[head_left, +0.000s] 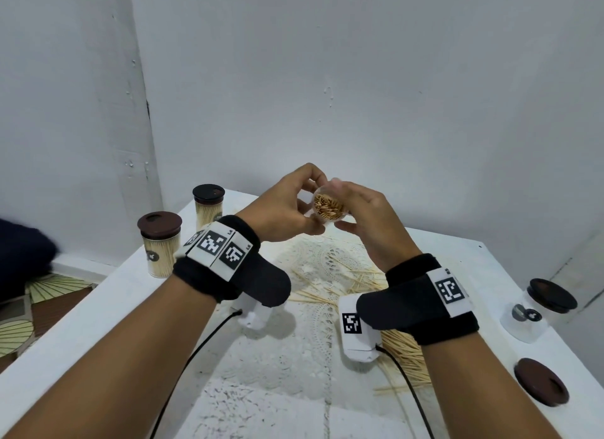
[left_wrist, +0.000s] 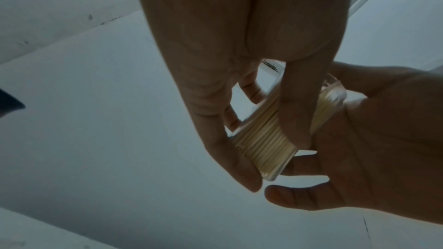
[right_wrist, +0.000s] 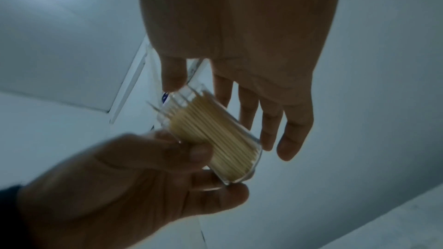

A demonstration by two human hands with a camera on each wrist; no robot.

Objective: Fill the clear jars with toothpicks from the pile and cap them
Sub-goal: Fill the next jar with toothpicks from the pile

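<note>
Both hands hover above the white worktop's far middle: left hand curls round a clear, uncapped jar full of wooden toothpicks; right hand holds its fingers nearly straight beside it. Loose brown round lid sits near the right edge.

Both bare forearms reach in from the near edge and meet at centre, wrists raised in the air. The left hand grips a small clear plastic jar packed with wooden toothpicks, with the thumb across its front and the fingers curled round its side. The jar is tilted with its open mouth turned back toward the person. The right hand closes in from the right, fingers nearly straight alongside the jar, thumb tip touching the rim.
</note>
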